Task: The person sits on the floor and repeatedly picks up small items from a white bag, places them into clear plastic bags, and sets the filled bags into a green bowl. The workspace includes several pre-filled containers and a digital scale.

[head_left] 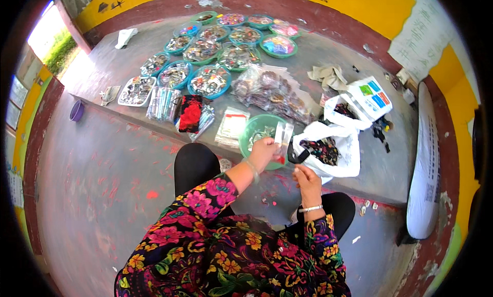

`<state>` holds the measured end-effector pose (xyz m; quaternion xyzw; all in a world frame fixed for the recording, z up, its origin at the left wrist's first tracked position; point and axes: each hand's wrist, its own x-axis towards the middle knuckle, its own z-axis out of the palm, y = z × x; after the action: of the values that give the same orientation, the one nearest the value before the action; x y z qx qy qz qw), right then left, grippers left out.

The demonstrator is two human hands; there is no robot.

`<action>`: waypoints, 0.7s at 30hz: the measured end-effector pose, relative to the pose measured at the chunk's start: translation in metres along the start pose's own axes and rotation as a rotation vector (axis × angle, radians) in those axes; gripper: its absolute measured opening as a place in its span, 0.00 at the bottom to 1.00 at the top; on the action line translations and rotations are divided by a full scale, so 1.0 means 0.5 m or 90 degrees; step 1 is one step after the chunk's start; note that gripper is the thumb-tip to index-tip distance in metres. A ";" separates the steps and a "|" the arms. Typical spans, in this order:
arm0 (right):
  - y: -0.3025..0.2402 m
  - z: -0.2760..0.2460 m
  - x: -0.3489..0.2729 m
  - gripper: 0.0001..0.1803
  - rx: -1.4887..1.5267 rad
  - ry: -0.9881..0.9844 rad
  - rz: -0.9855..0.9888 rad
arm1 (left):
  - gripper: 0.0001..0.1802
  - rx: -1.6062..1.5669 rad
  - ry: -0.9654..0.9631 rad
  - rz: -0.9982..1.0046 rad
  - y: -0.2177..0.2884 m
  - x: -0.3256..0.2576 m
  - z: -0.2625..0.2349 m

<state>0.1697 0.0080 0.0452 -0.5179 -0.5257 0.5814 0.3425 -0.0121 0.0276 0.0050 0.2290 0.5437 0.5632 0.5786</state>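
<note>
Over a green plastic basin (244, 130), my left hand (264, 152) pinches a small clear plastic bag (284, 133) with a bit of red at its lower end. Small clear packets (261, 135) lie in the basin. My right hand (307, 183) is closed, its fingertips at a black looped item (298, 155) beside the bag's mouth; its exact kind is unclear. Just past that hand, an open white sack (351, 161) holds many dark pieces (323, 150) with coloured specks. A stack of flat clear bags (232, 126) lies left of the basin.
Many basins of small packed goods, such as a blue basin (209, 82), cover the raised grey platform (123, 55). Clear bags of brown items (272, 89) lie ahead, a second white sack (372, 99) to the right. A purple bucket (77, 111) stands far left.
</note>
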 end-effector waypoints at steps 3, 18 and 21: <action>0.013 0.009 -0.001 0.12 0.043 0.022 -0.051 | 0.08 -0.003 -0.059 -0.038 -0.002 -0.093 0.025; 0.048 0.006 -0.004 0.10 -0.014 -0.011 -0.033 | 0.09 -0.016 -0.201 -0.092 -0.035 -0.165 0.017; 0.050 0.004 -0.003 0.10 -0.043 -0.003 -0.028 | 0.10 0.023 -0.216 -0.146 -0.025 -0.158 0.015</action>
<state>0.1715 0.0008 0.0210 -0.5163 -0.5568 0.5569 0.3367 0.0174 -0.0441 0.0254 0.2674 0.4709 0.4370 0.7181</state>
